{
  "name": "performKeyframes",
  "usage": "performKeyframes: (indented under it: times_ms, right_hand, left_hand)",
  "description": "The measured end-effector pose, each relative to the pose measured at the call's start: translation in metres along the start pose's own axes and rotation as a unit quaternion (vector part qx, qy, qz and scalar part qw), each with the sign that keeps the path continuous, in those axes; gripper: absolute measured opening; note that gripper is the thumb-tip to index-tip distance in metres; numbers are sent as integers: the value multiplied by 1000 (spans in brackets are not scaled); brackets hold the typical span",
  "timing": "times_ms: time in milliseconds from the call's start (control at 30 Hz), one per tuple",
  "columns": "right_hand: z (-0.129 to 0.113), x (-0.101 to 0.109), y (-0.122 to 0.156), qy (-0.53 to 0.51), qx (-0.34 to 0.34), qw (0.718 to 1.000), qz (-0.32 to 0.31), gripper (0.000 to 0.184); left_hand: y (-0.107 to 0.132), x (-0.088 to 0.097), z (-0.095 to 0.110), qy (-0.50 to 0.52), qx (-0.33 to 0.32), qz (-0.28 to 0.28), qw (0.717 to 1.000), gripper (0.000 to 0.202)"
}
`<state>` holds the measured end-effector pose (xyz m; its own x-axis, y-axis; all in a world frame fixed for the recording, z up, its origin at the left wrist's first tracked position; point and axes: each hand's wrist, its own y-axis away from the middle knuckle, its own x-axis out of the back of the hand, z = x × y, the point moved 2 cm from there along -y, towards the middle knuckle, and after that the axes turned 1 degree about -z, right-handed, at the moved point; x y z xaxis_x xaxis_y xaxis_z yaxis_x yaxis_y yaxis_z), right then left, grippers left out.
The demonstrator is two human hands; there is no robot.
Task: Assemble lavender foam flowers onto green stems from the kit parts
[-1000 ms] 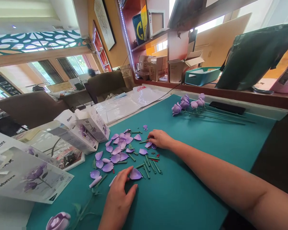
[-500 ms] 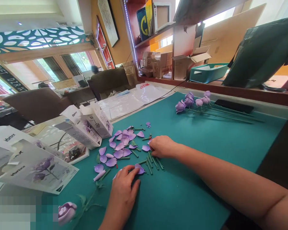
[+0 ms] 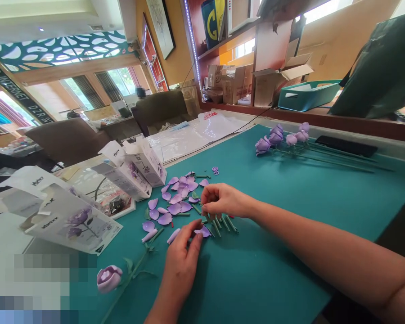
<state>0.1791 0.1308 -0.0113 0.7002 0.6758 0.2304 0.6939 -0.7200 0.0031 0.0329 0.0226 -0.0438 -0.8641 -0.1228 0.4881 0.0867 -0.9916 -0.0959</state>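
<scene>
My right hand is curled just above the green stem pieces, thumb and fingers drawn together. What they hold, if anything, is hidden. My left hand rests on the mat with its thumb and index finger apart. Its fingertips are beside a purple petal. To the left of that hand lies a rolled petal. Loose purple petals are scattered beyond both hands, mixed with short green pieces. A rose with a long stem lies at the lower left.
Several purple roses with long stems lie at the far right, near a black flat object. White boxes with rose pictures stand along the left of the green mat. Small purple rings lie beyond the petals.
My right hand has lifted slightly from among the pieces, its fingers now curled toward the thumb. My left hand's fingers have risen a little beside the petal. The view has shifted slightly.
</scene>
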Motion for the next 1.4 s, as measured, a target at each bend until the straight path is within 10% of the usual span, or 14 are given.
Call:
performKeyframes:
  times_ms: [200,533,833,1033,1400]
  right_hand:
    - [6,-17,1,-111,34,992,-43,10]
    - [5,-17,4,62,84,994,-13,7]
    - [5,4,1,109,68,992,20,13]
    - [6,40,-1,338,23,936,92,15]
    - [4,-8,6,507,17,858,-84,20]
  left_hand:
    - [1,-2,2,187,85,-12,979,46]
    - [-2,9,-2,188,95,86,974,28]
    - [-5,14,2,353,151,140,913,34]
    - [-5,24,2,375,144,132,906,30]
    - [-3,22,5,348,160,127,915,39]
